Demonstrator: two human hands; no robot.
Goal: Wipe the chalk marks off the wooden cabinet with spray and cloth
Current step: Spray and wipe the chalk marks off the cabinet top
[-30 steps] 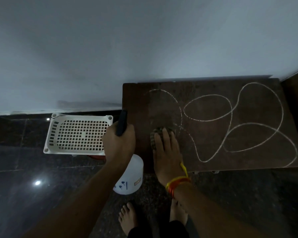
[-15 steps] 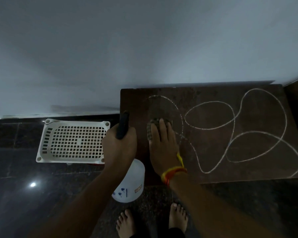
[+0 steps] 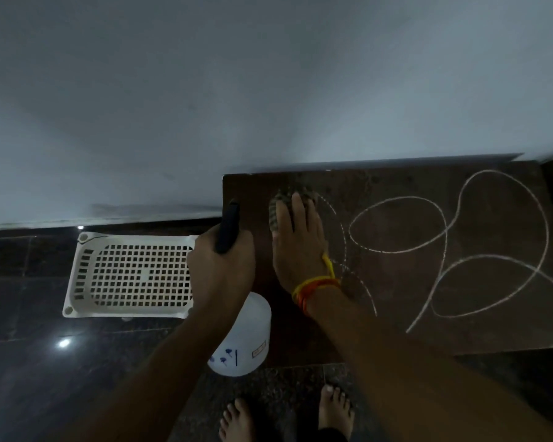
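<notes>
The dark wooden cabinet top (image 3: 396, 301) carries looping white chalk marks (image 3: 444, 237) across its middle and right. My right hand (image 3: 296, 244) lies flat with straight fingers on a checked cloth (image 3: 276, 205), pressing it onto the cabinet's far left part. The chalk line beside the hand looks faint and broken. My left hand (image 3: 221, 269) grips the dark head of a white spray bottle (image 3: 246, 339), held just off the cabinet's left edge.
A white perforated plastic basket (image 3: 131, 275) lies on the dark tiled floor to the left. A pale wall rises behind the cabinet. Bare feet (image 3: 237, 419) stand in front of it. A dark surface adjoins the cabinet at the right.
My right hand has slid the cloth away from me toward the back of the cabinet's left end. The chalk there has grown fainter. The left hand still holds the bottle.
</notes>
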